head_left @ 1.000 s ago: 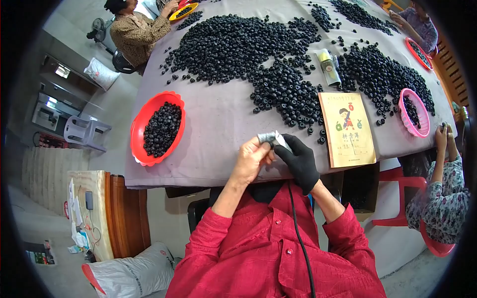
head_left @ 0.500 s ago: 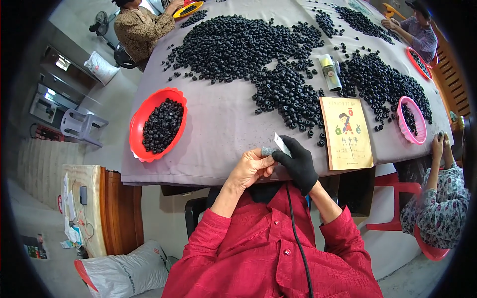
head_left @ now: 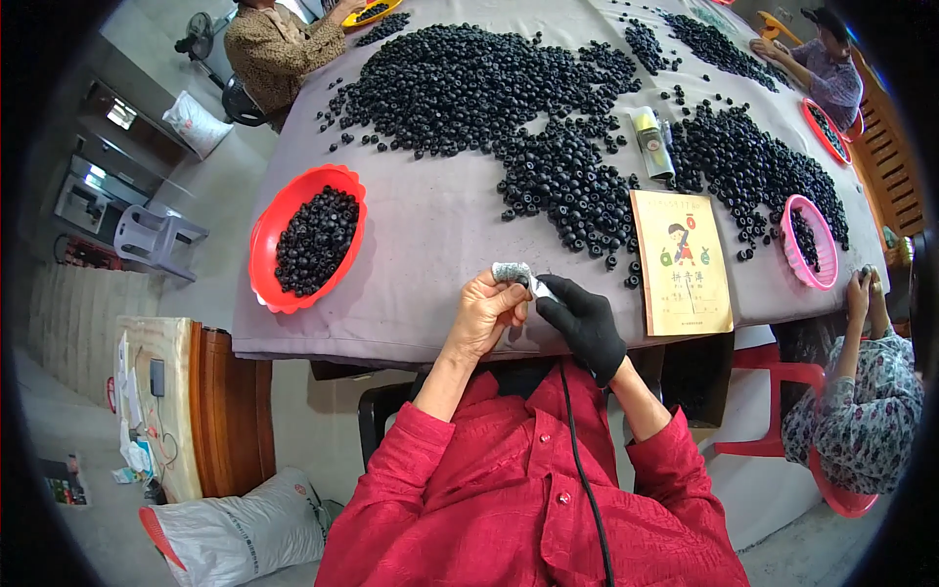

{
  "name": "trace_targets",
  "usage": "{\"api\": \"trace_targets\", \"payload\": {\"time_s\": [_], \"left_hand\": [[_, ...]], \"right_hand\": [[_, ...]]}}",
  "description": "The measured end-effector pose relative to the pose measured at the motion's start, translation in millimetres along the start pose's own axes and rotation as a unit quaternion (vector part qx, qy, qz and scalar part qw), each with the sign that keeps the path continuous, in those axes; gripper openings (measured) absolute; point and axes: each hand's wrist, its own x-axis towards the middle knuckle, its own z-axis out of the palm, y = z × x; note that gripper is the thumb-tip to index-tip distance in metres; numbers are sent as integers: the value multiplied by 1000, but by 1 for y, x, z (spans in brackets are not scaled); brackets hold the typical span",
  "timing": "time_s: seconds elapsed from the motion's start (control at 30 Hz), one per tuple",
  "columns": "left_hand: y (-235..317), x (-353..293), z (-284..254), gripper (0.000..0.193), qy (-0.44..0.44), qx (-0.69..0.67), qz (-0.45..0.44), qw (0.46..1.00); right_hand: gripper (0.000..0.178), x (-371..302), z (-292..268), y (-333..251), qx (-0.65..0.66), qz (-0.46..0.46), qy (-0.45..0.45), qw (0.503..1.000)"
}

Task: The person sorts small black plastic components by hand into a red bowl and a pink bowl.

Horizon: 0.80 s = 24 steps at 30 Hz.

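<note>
The gloved right hand clamps a white blade between the 2 hands, just beside the left hand's grey-wrapped finger; a slip could nick it. Whether the left holds anything, I cannot tell.

2 own hands (1 gloved), 1 booklet.

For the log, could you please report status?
Left hand: wrapped finger, contents unclear. Gloved right hand: closed on white tool. Exercise book lies right, clear of both.
</note>
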Motion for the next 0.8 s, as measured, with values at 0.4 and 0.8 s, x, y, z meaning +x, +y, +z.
{"api": "trace_targets", "payload": {"time_s": [0.4,0.8], "left_hand": [[4,-4,3,14,2,27,-21,999],[0,-3,-1,15,0,4,-6,1000]], "right_hand": [[33,1,1,5,-40,-19,-35,998],[35,-1,1,-3,-80,-26,-33,996]]}}
